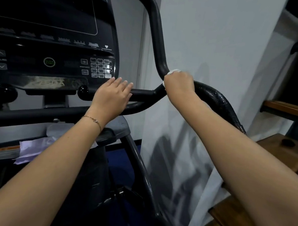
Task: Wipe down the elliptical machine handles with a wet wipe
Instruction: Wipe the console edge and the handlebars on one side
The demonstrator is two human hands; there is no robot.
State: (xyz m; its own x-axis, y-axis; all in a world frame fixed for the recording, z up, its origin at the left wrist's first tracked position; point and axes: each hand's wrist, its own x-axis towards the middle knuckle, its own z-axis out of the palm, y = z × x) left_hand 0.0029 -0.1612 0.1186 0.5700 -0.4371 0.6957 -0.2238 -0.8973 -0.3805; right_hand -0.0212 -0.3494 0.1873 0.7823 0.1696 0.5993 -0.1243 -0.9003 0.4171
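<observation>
Past our forearm (248,156), right hand (179,85) clenches the wipe (172,72) on the wet handle (215,98), left hand (113,95) flat-fingered: grip could slip.

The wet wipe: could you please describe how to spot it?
Right of the console, follow the curved handle down to its bend. The right hand grips it there. The wet wipe is the white scrap atop that fist, against the black handle.

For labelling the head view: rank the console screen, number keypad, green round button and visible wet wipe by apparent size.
1. console screen
2. number keypad
3. green round button and wet wipe peeking from the right hand: look alike, not ranked.
</observation>
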